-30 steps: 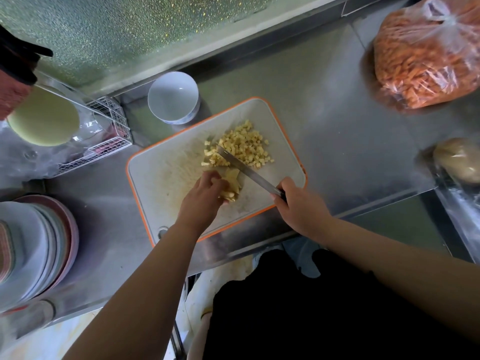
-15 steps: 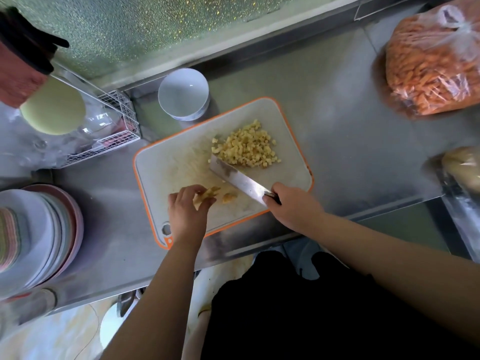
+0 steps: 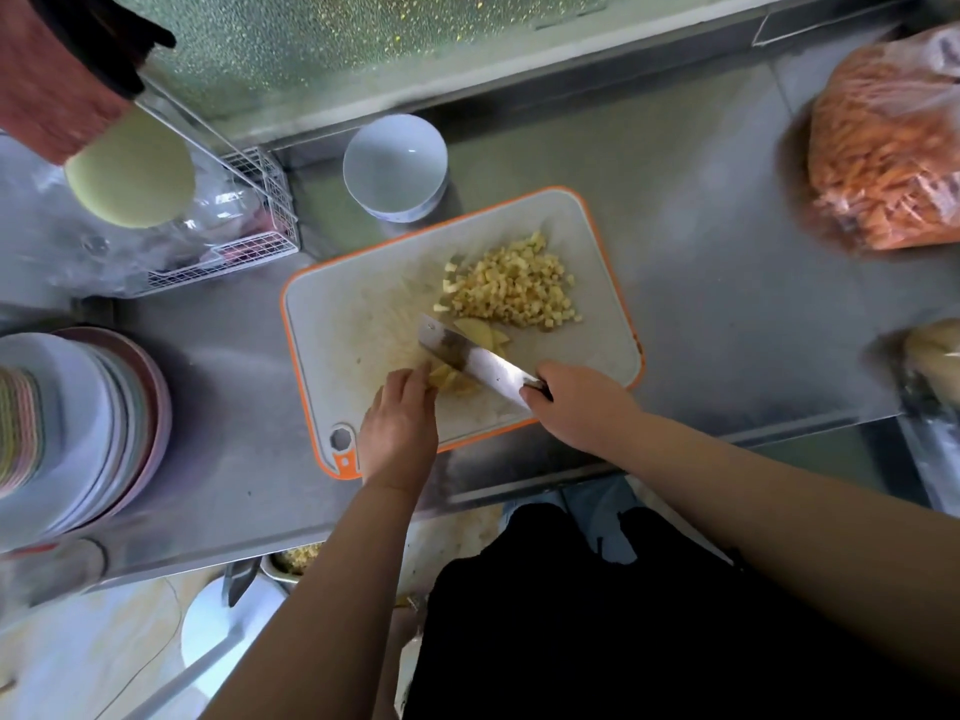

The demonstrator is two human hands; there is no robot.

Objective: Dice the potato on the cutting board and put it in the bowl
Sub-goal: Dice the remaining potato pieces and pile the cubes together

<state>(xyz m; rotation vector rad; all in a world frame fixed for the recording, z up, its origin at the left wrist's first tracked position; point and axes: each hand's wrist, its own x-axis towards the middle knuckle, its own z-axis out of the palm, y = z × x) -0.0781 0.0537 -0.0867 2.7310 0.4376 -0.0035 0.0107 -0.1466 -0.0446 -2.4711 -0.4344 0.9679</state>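
Observation:
A grey cutting board with an orange rim lies on the steel counter. A pile of diced potato sits on its far right part. Potato slices lie just beside the blade, and a few strips lie under my fingertips. My left hand presses on those strips at the board's near edge. My right hand grips the handle of a cleaver, whose blade slants across the slices. An empty white bowl stands just beyond the board.
A stack of plates stands at the left edge. A wire rack with plastic wrap and a pale green lid sits at the back left. A bag of orange carrot pieces lies at the right, a wrapped item below it.
My left hand slid back along the board with some strips, then forward again. The cleaver swung from edge-down to flatter, its blade now beside the slices.

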